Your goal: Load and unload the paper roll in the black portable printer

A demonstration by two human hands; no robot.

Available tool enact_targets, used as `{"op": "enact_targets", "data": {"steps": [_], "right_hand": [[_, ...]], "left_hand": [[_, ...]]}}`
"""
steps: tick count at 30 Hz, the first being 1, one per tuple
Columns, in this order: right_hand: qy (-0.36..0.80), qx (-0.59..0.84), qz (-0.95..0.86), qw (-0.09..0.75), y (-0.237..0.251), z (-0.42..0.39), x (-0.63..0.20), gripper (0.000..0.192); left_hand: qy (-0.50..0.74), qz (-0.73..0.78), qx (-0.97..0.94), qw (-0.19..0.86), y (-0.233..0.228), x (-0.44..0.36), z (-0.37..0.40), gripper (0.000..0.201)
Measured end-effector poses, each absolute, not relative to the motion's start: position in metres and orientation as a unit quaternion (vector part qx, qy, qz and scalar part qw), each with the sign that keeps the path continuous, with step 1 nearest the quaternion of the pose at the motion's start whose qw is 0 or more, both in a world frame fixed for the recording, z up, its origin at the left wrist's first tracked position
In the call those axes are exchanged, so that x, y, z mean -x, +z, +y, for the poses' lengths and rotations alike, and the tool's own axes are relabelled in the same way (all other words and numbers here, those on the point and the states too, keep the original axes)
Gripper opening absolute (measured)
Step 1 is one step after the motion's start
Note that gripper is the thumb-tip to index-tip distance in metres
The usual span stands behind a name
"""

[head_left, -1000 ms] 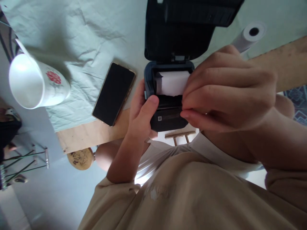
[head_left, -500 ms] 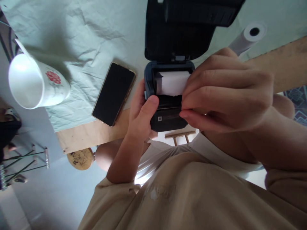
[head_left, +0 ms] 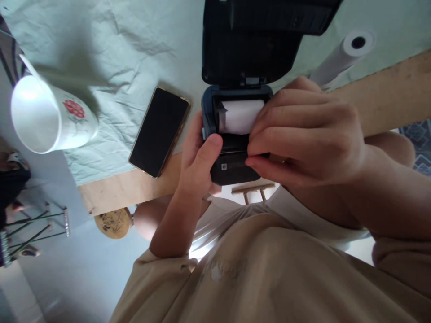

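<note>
A small dark portable printer (head_left: pixel 235 170) sits at the table's near edge with its black lid (head_left: pixel 249 56) flipped up and back. Inside its bay lies a white paper roll (head_left: pixel 240 117), and the roll's left end shows. My left hand (head_left: pixel 198 166) grips the printer's left side, thumb on the rim and fingers beneath. Over the right part of the bay is my right hand (head_left: pixel 310 130), its fingers bunched at the roll's right end and the thumb low on the printer's front part. Those fingertips are partly hidden, so what they pinch does not show.
A second white paper roll (head_left: pixel 336 60) lies on the right of the pale green cloth (head_left: pixel 134 54). To the left are a phone (head_left: pixel 160 132) and a white cup (head_left: pixel 72 119) with a red flower. A round stool (head_left: pixel 113 223) stands below the wooden table edge (head_left: pixel 134 185).
My right hand has shifted a little to the left, further over the printer's bay and the paper roll. My left hand and the printer are almost still.
</note>
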State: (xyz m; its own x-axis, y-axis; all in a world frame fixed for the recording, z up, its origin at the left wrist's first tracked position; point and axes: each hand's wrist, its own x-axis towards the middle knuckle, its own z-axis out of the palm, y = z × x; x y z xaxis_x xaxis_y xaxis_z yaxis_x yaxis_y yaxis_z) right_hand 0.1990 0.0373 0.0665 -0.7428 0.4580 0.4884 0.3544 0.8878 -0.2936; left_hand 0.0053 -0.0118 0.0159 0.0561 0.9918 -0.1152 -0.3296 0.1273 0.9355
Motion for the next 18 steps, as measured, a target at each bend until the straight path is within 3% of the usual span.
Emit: {"op": "enact_targets", "data": {"steps": [7, 18], "right_hand": [[0.092, 0.226, -0.933, 0.267, 0.067, 0.035, -0.2, 0.013], [0.095, 0.235, -0.933, 0.254, 0.067, 0.035, -0.199, 0.014]], "left_hand": [[0.52, 0.457, -0.373, 0.618, 0.02, -0.006, -0.012, 0.037], [0.525, 0.433, -0.381, 0.625, 0.027, -0.006, -0.011, 0.029]]}}
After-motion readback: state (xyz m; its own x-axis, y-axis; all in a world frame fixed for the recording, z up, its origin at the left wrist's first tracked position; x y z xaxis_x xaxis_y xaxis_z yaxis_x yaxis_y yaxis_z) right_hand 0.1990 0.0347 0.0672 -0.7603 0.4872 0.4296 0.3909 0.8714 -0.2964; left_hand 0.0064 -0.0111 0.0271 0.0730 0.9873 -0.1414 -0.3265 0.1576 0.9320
